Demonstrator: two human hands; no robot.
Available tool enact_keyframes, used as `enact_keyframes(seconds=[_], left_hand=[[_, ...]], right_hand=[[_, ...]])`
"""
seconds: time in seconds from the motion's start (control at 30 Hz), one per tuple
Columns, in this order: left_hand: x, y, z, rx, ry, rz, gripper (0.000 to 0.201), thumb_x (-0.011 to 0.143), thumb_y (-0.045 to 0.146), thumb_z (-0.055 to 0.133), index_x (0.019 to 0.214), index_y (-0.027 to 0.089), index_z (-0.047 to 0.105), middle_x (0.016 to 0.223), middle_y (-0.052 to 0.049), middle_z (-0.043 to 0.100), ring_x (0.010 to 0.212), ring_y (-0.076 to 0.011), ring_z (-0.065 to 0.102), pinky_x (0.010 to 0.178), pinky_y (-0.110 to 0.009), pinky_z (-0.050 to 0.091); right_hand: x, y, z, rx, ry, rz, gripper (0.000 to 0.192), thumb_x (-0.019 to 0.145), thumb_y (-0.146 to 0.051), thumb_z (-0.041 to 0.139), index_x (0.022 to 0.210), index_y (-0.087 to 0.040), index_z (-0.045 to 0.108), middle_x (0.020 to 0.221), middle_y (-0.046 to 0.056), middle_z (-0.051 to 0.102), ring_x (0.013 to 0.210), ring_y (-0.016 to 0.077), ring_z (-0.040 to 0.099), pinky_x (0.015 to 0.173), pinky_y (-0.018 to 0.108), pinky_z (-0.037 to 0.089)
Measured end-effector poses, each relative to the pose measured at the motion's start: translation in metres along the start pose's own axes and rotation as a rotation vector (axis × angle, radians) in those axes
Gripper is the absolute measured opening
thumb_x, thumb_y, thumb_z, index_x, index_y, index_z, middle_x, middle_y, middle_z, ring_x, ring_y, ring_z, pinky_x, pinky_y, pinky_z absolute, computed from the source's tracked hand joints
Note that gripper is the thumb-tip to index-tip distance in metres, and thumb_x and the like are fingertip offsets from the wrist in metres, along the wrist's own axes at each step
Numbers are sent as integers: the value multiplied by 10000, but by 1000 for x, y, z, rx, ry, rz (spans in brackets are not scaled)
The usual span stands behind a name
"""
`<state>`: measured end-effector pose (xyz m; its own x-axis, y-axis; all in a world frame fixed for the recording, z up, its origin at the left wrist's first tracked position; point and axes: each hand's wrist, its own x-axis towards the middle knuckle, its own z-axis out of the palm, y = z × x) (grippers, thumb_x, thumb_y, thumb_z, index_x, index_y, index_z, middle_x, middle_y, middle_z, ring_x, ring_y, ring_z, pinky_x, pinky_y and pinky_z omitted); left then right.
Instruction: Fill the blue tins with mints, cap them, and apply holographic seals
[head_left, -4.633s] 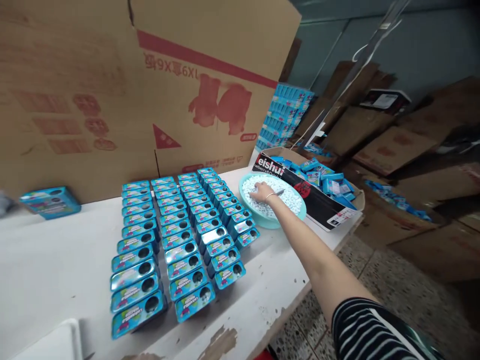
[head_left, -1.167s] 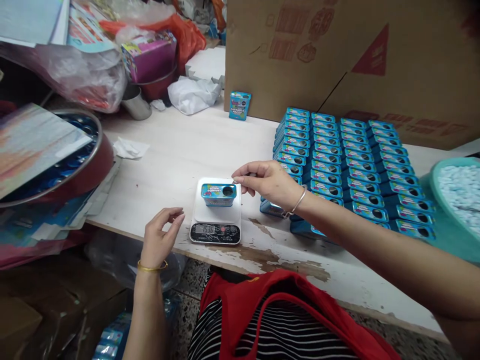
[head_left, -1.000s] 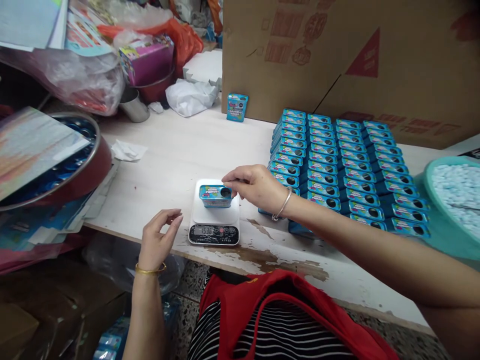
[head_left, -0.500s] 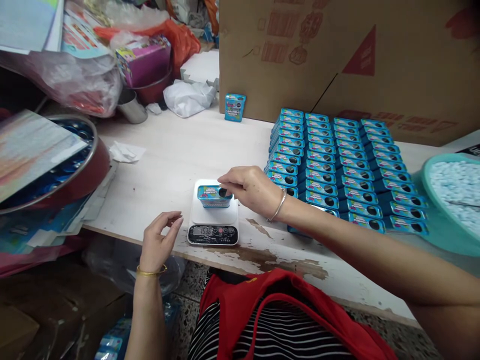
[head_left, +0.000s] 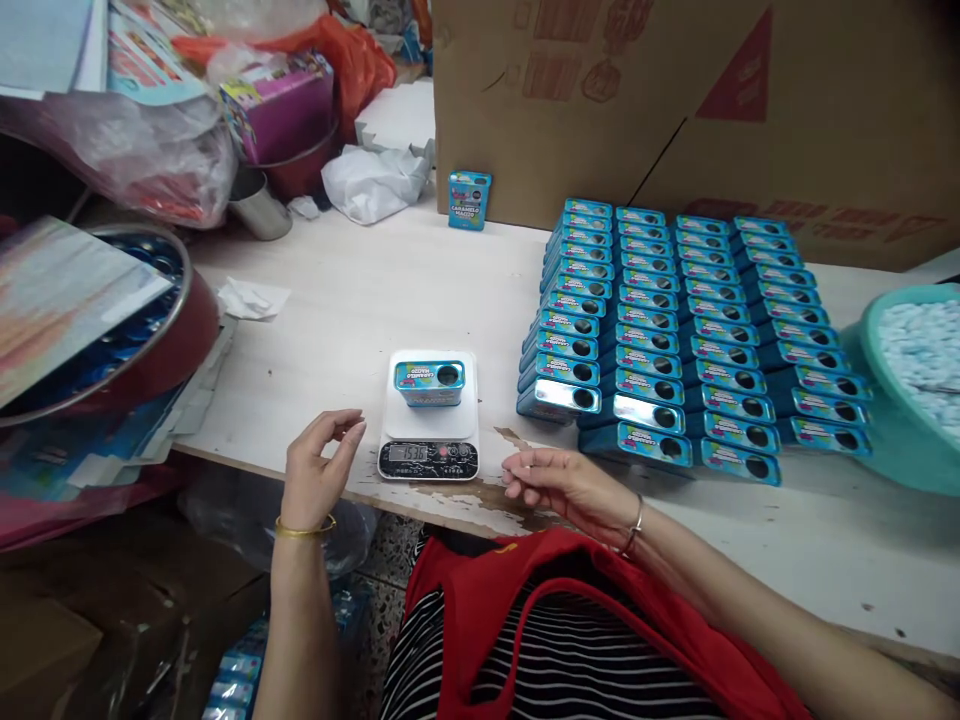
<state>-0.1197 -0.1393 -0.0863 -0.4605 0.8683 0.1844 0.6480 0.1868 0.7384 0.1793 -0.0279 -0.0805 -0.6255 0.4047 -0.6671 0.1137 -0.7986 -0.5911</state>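
A small blue tin with a dark round opening in its top stands on the white kitchen scale. The scale's display appears to read 153.6. Left of the scale, my left hand hovers near the table edge, fingers loosely bent and apart from the thumb, holding nothing. My right hand is to the right of the scale, over the worn table edge. Its fingers are curled with the tips close to the thumb; whatever may be between them is too small to make out.
Several rows of blue tins stand at the right, beside a teal basin of pale blue candies. One more tin stands against the big cardboard box. A red bowl and crumpled paper are at the left.
My right hand has left the tin's opening and moved down and right, beside the scale. The tin stays on the scale with the same reading. My left hand has barely moved.
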Motion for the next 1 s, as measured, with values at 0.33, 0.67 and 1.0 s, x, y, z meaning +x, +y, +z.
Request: enact_keyframes(seconds=[0.33,0.67,1.0], left_hand=[[37,30,17,-159,-80,203,733,747,381,742,1386,265,403,1317,-111,553,1166,-231,553,918,-379,504],[67,30,15,-226,-244,271,580,746,368,752,1267,230,538,1189,-95,630,1085,-207,594,991,-407,477],[66,36,-2,-235,-103,213,422,782,369,715,1163,220,613,1111,-75,650,1033,-193,624,954,-378,505]], right_hand=[[7,43,-18,22,-56,29,425,590,-457,856,772,-134,650,726,32,693,555,79,608,514,201,455],[6,44,-24,62,-47,43,399,594,-434,858,774,-146,649,746,29,694,565,84,610,524,207,459],[8,48,-30,89,-13,22,386,613,-413,855,784,-134,652,770,41,693,593,80,609,536,201,475]])
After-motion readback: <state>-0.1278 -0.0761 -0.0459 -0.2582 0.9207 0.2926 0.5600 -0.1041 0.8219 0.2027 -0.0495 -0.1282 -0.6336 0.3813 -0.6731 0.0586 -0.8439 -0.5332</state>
